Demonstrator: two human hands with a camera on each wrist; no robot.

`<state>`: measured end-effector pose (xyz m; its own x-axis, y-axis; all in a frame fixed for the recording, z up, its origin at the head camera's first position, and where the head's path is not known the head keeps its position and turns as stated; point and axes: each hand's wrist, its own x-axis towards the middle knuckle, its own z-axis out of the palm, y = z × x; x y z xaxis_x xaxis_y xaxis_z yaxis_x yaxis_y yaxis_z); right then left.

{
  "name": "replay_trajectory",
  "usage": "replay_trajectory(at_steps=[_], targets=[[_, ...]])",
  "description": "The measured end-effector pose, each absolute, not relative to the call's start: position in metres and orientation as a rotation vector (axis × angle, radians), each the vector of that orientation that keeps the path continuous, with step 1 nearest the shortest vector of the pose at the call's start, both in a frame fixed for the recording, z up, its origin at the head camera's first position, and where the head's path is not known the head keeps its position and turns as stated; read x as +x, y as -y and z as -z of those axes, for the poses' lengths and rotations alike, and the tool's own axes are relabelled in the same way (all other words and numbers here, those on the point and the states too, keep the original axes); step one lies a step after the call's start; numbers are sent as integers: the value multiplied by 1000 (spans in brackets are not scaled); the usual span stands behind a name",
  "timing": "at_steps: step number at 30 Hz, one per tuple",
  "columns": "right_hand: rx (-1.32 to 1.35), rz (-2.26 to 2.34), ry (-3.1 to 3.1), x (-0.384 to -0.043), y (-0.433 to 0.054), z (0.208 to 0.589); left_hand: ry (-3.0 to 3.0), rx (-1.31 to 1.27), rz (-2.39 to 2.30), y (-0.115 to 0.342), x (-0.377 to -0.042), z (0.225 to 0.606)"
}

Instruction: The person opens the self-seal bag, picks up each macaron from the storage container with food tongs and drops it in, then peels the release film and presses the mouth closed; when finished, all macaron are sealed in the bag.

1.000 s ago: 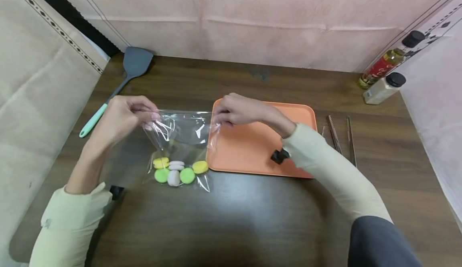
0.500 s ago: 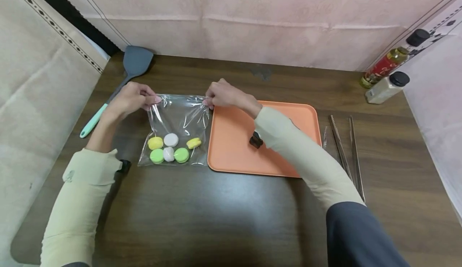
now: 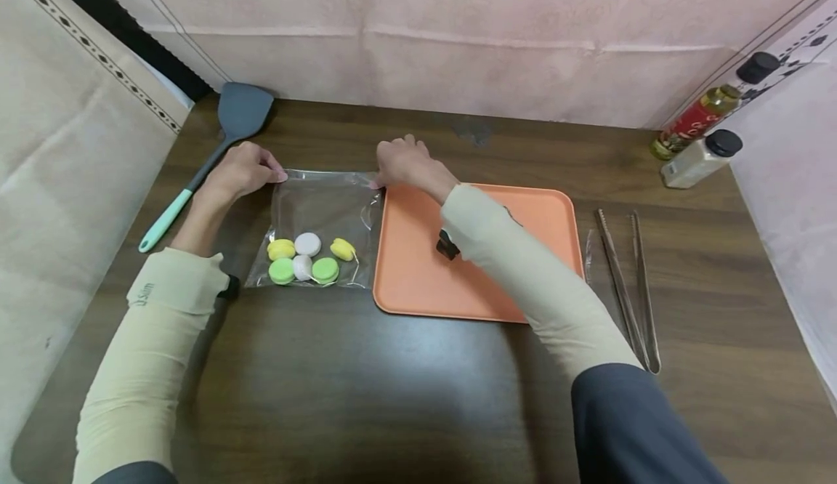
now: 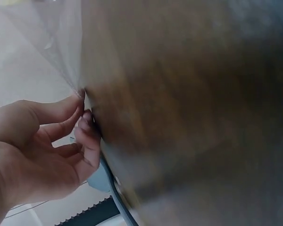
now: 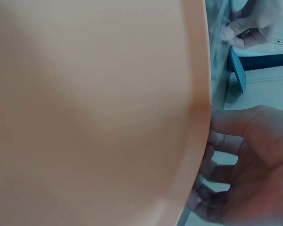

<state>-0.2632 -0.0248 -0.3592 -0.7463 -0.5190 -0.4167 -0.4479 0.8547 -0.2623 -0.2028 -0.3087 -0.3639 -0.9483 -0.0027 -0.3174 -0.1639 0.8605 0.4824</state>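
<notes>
A clear plastic bag (image 3: pixel 314 204) lies flattened on the table, its top edge towards the wall. Inside, near its bottom, are several macarons: yellow (image 3: pixel 343 249), white (image 3: pixel 307 244) and green (image 3: pixel 281 272) ones among them. My left hand (image 3: pixel 245 171) pinches the bag's top left corner between thumb and fingers; the left wrist view shows the film (image 4: pixel 61 56) drawn to the fingertips. At the top right corner, the thumb and fingers of my right hand (image 3: pixel 408 163) hold the bag, close against the tray's corner. In the right wrist view the tray rim partly hides those fingertips.
An orange tray (image 3: pixel 418 280) sits right beside the bag, under my right forearm. Metal tongs (image 3: pixel 621 280) lie to its right. A spatula (image 3: pixel 245 110) with a mint handle rests at the left. An oil bottle (image 3: pixel 696 121) and a black-capped jar (image 3: pixel 689 168) stand back right.
Both hands have moved the bag away towards the wall and lowered it flat. The macarons inside have shifted a little. The right forearm has swung left across the tray, uncovering more of the tongs.
</notes>
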Motion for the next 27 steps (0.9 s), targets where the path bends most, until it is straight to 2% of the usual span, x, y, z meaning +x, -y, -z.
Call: replay_trajectory(at_steps=[4, 9, 16, 22, 27], targets=[[-647, 235, -2568, -263, 18, 357, -2742, -149, -727, 307, -204, 365], [-751, 642, -2554, -259, -2, 354, -2745, -196, -761, 312, -201, 368], [-995, 996, -2549, -213, -75, 325, -2840, -152, -837, 310, -174, 352], [-1028, 1124, -2736, -159, -147, 315, -3104, 107, -894, 262, -128, 314], [-995, 1145, -2892, -132, -178, 314, -3203, 324, -962, 216, -97, 297]])
